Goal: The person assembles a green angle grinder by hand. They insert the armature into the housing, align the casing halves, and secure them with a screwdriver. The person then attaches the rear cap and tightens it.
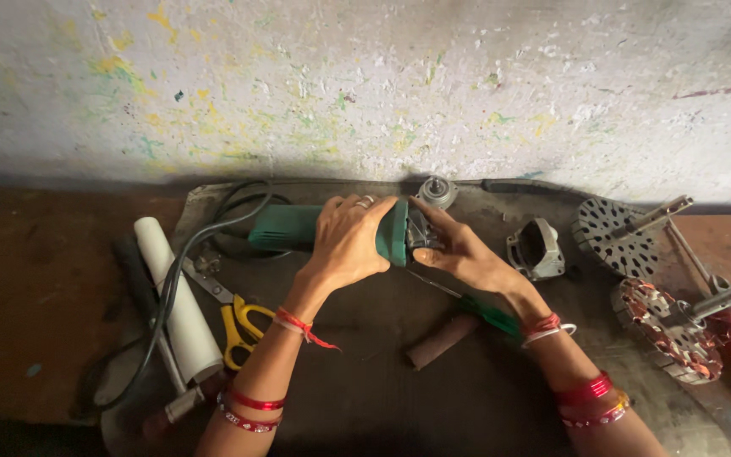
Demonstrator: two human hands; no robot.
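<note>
A left hand (350,241) grips the green plastic-bodied angle grinder (298,227) while the right hand (460,250) pinches its grey metal gear head (423,228) (yellow-handled scissors (243,326) lie nearby).

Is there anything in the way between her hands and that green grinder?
Nothing visible. The left hand already wraps the green grinder body, and the right hand touches its metal head. The screwdriver lies under the right wrist.

Both forearms are stretched forward and angled inward toward the green angle grinder (315,227). The left hand (349,241) is laid palm-down over its body, fingers curled. The right hand (458,250) is pressed against its head end, fingers extended.
</note>
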